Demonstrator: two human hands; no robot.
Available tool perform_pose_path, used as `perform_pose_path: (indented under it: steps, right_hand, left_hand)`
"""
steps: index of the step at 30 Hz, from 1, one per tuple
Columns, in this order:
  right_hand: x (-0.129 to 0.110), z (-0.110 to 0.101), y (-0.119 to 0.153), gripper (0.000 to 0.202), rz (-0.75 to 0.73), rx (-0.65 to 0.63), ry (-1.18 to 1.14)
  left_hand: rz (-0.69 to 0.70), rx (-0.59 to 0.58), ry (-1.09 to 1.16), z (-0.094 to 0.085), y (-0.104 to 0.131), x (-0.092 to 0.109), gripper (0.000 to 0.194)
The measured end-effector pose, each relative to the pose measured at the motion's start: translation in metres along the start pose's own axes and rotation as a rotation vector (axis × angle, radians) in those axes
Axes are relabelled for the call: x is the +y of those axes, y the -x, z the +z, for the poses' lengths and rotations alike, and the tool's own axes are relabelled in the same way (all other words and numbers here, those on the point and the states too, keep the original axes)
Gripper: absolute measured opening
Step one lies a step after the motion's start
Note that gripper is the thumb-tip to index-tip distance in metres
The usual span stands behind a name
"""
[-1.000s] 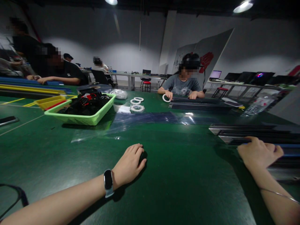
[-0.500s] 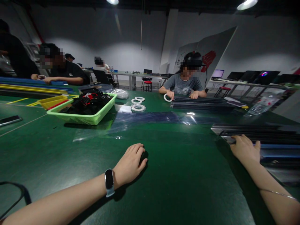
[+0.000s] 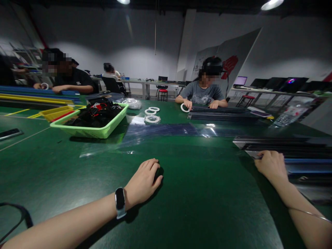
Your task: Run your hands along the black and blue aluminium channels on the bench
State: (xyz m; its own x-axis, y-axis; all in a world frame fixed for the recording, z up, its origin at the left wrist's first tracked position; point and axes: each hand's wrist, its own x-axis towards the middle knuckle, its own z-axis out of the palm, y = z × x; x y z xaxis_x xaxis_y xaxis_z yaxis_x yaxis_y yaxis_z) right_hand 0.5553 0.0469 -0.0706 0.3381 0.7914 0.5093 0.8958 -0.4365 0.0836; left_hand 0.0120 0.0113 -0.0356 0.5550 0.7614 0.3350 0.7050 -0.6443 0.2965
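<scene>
My left hand, with a watch band on its wrist, rests on the green table. Its fingers are loosely bent, the thumb stands apart, and nothing shows in it. To the right, my right hand is closed over the end of a black profile strip with a slanted, silvery cut end. The fingertips are partly hidden behind the strip. More black profile strips lie just beyond, and a blue profile strip lies beside the hand, on its near side.
Clear plastic film lies across the table ahead. Beyond it are white tape rolls and a green basket of black parts. Opposite, a person touches other dark strips. A bottle lies at the far right.
My right hand's fingers have curled in more around the end of the black profile strip, and the thumb no longer sticks out. My left hand stays in place.
</scene>
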Motion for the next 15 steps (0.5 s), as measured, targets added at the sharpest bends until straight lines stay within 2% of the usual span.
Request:
perform_pose_path:
  steps: [7,15]
  right_hand:
    - [0.000,0.001,0.004,0.030,-0.071,0.068,0.068]
    - [-0.003,-0.010,0.003,0.026,-0.115,0.146,-0.006]
  left_hand:
    - [0.001,0.009,0.003,0.000,0.001,-0.001,0.024]
    - [0.006,0.014,0.020,0.000,0.001,-0.001,0.024]
